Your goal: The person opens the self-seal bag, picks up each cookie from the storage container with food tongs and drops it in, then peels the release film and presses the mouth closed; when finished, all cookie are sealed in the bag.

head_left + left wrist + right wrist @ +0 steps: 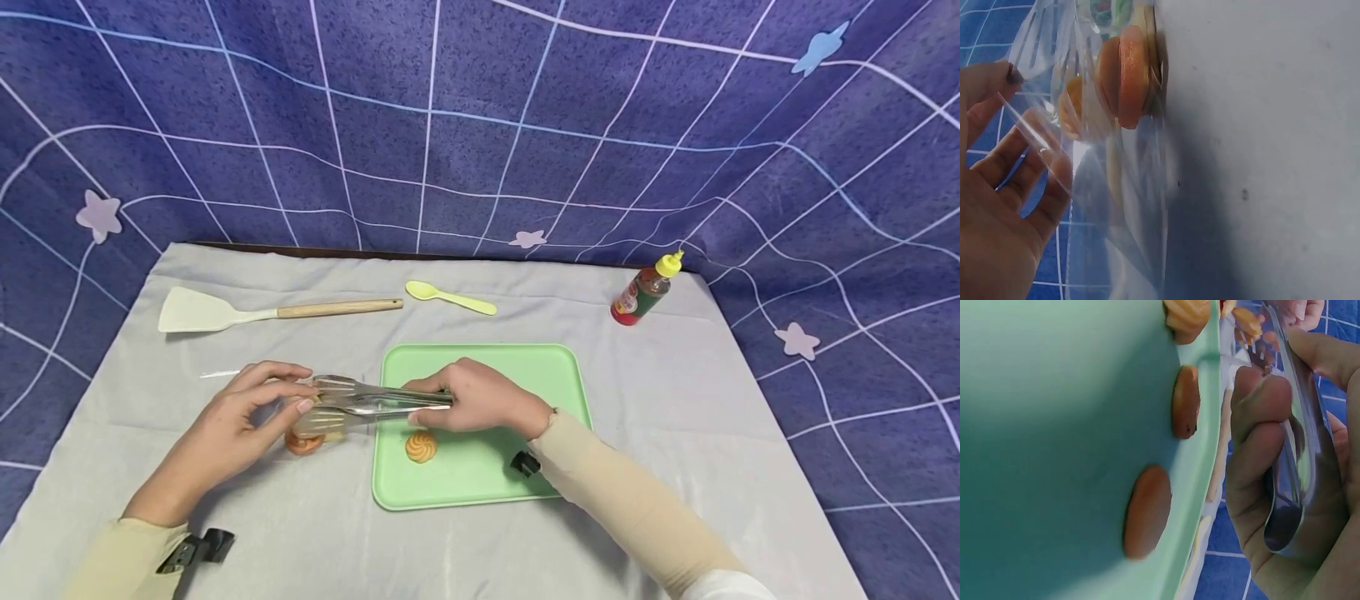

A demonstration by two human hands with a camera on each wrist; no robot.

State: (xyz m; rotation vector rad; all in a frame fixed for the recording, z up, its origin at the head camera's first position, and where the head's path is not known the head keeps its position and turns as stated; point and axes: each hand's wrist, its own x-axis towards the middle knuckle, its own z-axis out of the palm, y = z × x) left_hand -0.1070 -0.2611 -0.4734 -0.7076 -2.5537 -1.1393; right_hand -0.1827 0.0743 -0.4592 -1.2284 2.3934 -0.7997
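My left hand (238,423) holds the mouth edge of a clear plastic bag (1094,194). Inside the bag are round orange-brown biscuits (1134,78). My right hand (480,396) grips metal tongs (393,396), whose slotted ends reach into the bag beside my left fingers. A yellowish biscuit (1072,106) is at the tong tips; whether they pinch it I cannot tell. A swirled biscuit (421,447) lies on the green tray (480,497) below the right hand. The right wrist view shows two brown oval biscuits (1149,512) on the tray too, hidden from above.
Behind the hands lie a cream spatula (198,312) with a wooden handle and a yellow-green spoon (453,298). A sauce bottle (641,296) with a yellow cap stands at the back right. A patterned blue curtain (420,125) hangs behind the cloth-covered table (675,400).
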